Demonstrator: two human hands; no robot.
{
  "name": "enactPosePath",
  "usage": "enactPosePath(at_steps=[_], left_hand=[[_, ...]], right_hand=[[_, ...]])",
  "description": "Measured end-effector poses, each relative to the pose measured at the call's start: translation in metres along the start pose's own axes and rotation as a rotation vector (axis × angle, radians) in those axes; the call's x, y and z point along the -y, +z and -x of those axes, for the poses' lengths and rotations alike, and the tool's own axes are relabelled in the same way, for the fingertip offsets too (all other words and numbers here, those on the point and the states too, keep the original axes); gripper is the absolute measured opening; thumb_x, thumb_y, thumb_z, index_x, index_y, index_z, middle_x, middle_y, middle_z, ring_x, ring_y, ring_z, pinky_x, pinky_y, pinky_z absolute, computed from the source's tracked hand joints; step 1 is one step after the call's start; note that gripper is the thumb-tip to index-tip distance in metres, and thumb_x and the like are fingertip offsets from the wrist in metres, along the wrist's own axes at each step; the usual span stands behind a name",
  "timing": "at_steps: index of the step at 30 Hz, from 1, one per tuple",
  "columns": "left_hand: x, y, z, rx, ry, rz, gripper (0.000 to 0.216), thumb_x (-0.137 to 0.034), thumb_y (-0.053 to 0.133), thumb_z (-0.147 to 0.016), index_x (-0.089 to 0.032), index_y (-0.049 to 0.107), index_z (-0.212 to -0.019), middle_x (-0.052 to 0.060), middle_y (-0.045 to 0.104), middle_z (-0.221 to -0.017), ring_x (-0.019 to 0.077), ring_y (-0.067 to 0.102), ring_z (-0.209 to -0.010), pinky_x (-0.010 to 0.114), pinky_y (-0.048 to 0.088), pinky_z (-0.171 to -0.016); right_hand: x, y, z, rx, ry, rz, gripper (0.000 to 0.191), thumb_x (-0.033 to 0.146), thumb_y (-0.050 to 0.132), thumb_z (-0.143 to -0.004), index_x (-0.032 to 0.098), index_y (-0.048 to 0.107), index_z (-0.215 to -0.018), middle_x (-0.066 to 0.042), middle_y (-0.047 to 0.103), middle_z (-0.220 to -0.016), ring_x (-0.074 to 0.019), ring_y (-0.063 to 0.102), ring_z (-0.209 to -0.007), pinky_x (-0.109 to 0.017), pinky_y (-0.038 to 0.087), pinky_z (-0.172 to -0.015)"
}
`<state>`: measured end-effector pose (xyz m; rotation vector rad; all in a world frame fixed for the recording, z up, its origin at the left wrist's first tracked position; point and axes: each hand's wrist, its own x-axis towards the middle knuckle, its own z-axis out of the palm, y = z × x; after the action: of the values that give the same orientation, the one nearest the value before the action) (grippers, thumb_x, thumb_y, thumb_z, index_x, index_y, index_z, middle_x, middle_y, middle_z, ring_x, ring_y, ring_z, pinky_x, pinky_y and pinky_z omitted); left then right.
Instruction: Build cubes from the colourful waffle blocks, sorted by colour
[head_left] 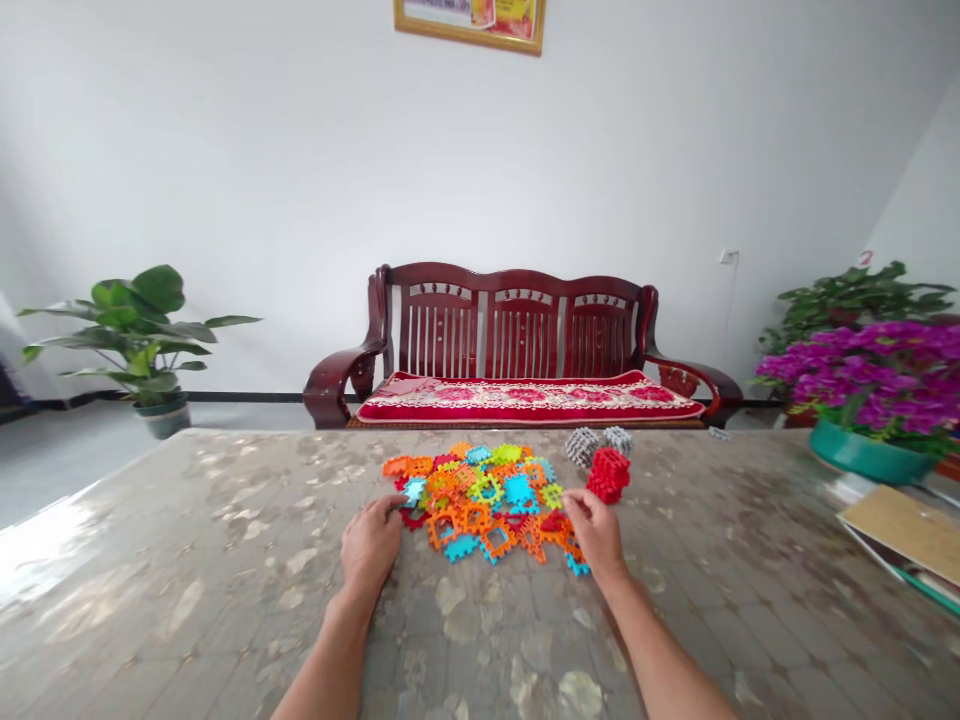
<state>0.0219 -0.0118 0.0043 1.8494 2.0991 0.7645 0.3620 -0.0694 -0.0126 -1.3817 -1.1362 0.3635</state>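
A pile of flat plastic interlocking tiles (487,495) in orange, blue, green and red lies on the table in front of me. My left hand (369,545) rests at the pile's left edge, fingers curled, fingertips touching a light blue tile (414,491). My right hand (598,535) sits at the pile's right edge, fingers bent down onto the orange and red tiles there. A red cube built from tiles (608,473) stands just beyond my right hand. Two grey tile cubes (598,443) stand behind it.
The table (225,560) has a glossy stone-pattern cover. A purple flowering plant in a teal pot (870,455) and a stack of books or folders (907,540) sit at the right edge. A dark red wooden bench (517,350) stands behind the table, a potted plant (142,340) at left.
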Motion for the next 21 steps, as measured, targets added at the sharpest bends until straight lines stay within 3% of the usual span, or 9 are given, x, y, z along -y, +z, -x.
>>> enactPosePath(at_steps=[4, 8, 12, 16, 21], left_hand=[[0.000, 0.000, -0.007, 0.021, 0.032, 0.002, 0.039, -0.024, 0.044, -0.085, -0.030, 0.073, -0.111, 0.001, 0.072, -0.121, 0.0230, 0.065, -0.112, 0.032, 0.048, -0.093], [0.001, 0.000, -0.012, 0.034, 0.012, 0.002, 0.038, -0.025, 0.044, -0.085, -0.031, 0.073, -0.109, 0.001, 0.073, -0.119, 0.0234, 0.067, -0.109, 0.032, 0.050, -0.089], [0.002, 0.001, -0.014, 0.017, 0.033, -0.008, 0.037, -0.026, 0.045, -0.085, -0.031, 0.073, -0.108, 0.000, 0.074, -0.117, 0.0228, 0.067, -0.107, 0.030, 0.050, -0.086], [0.001, 0.001, -0.013, 0.024, 0.033, -0.016, 0.038, -0.026, 0.043, -0.086, -0.031, 0.073, -0.108, 0.001, 0.074, -0.118, 0.0230, 0.067, -0.107, 0.030, 0.050, -0.086], [-0.001, 0.000, -0.012, 0.030, 0.035, -0.046, 0.038, -0.026, 0.044, -0.086, -0.031, 0.073, -0.110, 0.001, 0.073, -0.119, 0.0234, 0.067, -0.109, 0.032, 0.050, -0.088]], right_hand=[[0.005, 0.002, 0.003, -0.005, -0.133, 0.178, 0.028, 0.045, 0.057, -0.079, 0.023, 0.072, -0.083, -0.006, 0.075, -0.087, -0.0225, 0.067, -0.082, -0.034, 0.051, -0.079], [0.005, -0.016, -0.004, -0.250, -0.134, 0.267, 0.032, 0.047, 0.054, -0.079, 0.021, 0.068, -0.093, -0.008, 0.072, -0.090, -0.0223, 0.065, -0.083, -0.034, 0.050, -0.083], [-0.005, -0.045, -0.014, -0.494, -0.006, 0.381, 0.063, 0.052, 0.057, -0.074, 0.014, 0.055, -0.125, -0.014, 0.069, -0.109, -0.0273, 0.063, -0.097, -0.038, 0.048, -0.091], [-0.016, -0.058, -0.016, -0.385, 0.210, 0.592, 0.096, 0.053, 0.066, -0.066, 0.012, 0.034, -0.147, -0.018, 0.059, -0.133, -0.0359, 0.056, -0.119, -0.045, 0.041, -0.101], [-0.017, -0.049, -0.019, -0.223, 0.360, 0.779, 0.112, 0.058, 0.070, -0.065, 0.016, 0.016, -0.155, -0.020, 0.053, -0.142, -0.0410, 0.051, -0.125, -0.052, 0.039, -0.100]])
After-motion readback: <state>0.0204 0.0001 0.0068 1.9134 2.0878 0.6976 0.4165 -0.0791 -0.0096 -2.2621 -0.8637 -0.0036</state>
